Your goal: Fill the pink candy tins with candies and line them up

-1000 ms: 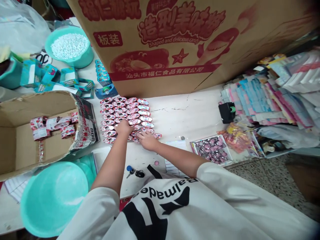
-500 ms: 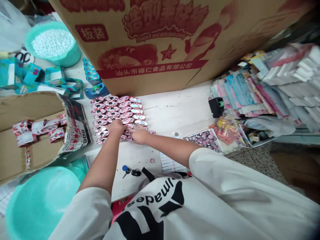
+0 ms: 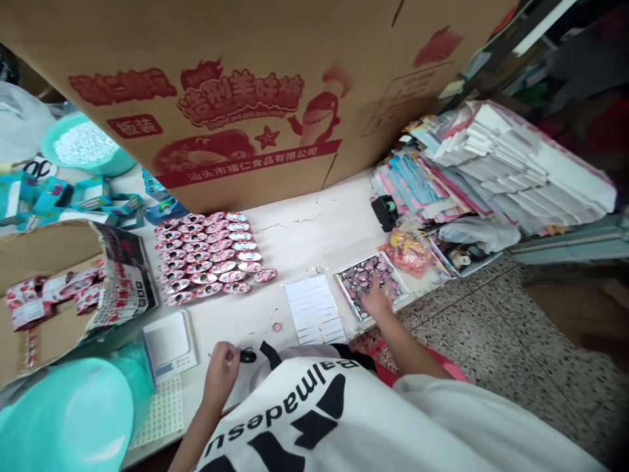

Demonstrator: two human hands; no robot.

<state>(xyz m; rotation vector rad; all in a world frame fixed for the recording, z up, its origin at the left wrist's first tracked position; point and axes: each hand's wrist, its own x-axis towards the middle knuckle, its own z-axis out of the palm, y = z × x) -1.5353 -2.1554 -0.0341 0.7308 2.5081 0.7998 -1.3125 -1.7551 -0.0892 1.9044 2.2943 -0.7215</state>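
Observation:
My right hand [image 3: 377, 298] reaches into a shallow white tray [image 3: 360, 317] of small round pink and silver pieces [image 3: 361, 274]. Its fingers are blurred among the pieces, so their grip is unclear. By the front edge of the table, my left hand [image 3: 223, 368] is curled closed beside a black key fob [image 3: 247, 355]. Whatever it may hold is hidden. Beyond it, red-and-white printed packets [image 3: 199, 267] stand in close rows, with dark round openings in many of their tops. The column at the right end shows paler tops.
A tall cardboard box [image 3: 236, 177] stands behind the rows. To the left are an open carton [image 3: 125, 282], a turquoise basin [image 3: 63, 419] and a white scale [image 3: 171, 344]. A white sheet [image 3: 312, 305] lies left of the tray; folded stacks [image 3: 511, 164] rise at right.
Both hands have left the packet rows. My right hand has moved right to the tray, and my left hand has come back toward my body. The view has shifted to the right.

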